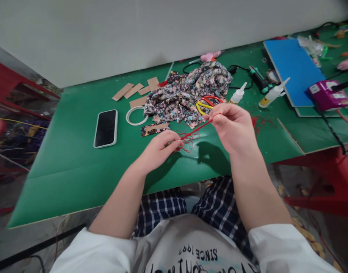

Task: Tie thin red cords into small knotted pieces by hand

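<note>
A red cord runs taut on a slant between my two hands, above the green tabletop. Its lower left end is pinched in the fingers of my left hand. My right hand pinches the upper right end, higher and farther right. Loose red threads hang or lie just beside the left fingertips. Behind the right hand are scissors with yellow and red handles, partly hidden by it. A small strip of floral fabric with card lies beyond my left hand.
Crumpled floral fabric lies at the back, near card pieces and a tape roll. A phone is on the left. Glue bottles, a blue board and a purple device stand right. The table's front edge borders my lap.
</note>
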`<state>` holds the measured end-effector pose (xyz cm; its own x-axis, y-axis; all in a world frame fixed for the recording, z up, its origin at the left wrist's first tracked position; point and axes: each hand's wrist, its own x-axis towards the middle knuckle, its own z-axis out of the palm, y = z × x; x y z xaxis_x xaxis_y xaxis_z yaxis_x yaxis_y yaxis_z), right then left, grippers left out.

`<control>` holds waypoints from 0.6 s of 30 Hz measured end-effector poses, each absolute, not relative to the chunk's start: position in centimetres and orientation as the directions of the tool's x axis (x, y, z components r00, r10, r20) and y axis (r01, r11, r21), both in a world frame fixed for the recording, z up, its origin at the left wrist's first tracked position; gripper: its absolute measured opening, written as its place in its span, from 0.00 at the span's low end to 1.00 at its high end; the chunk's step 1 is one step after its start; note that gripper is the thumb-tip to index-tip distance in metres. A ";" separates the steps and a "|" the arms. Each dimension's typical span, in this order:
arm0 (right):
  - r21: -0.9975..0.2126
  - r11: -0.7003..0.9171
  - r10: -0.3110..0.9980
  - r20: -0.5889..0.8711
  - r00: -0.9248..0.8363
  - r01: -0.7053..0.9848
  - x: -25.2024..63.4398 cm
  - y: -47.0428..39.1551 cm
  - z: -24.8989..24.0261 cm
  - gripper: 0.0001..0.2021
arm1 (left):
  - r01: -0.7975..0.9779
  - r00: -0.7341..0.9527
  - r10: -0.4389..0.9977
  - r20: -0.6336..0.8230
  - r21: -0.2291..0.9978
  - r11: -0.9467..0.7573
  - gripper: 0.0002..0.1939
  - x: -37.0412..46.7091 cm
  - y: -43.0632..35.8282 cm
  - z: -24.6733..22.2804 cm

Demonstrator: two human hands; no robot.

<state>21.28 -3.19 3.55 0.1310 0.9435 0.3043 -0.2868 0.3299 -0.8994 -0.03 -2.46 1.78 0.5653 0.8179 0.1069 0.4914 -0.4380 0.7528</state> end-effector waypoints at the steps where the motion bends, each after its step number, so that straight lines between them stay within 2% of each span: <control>1: -0.896 0.356 0.933 0.327 0.149 -0.266 21.6 -3.2 3.7 0.08 | 0.563 0.568 0.815 0.118 0.666 -0.489 0.13 -0.5 -2.2 1.5; 4: -0.890 0.409 0.909 0.377 0.180 -0.201 22.2 -3.0 3.8 0.11 | 0.669 0.608 0.777 0.160 0.424 -0.611 0.12 -1.4 -1.6 0.5; 9: -0.894 0.410 0.908 0.380 0.179 -0.181 22.4 -2.8 3.5 0.11 | 0.565 0.766 0.607 0.211 0.230 -0.793 0.11 -0.6 -1.7 -0.5; 15: -0.892 0.410 0.910 0.388 0.144 -0.189 22.3 -2.8 3.2 0.09 | 0.516 0.824 0.521 0.224 0.084 -0.853 0.11 0.7 -1.7 -1.3; 18: -0.899 0.398 0.914 0.374 0.157 -0.182 22.3 -2.9 3.2 0.10 | 0.540 0.806 0.542 0.237 0.081 -0.838 0.11 0.8 -1.7 -1.6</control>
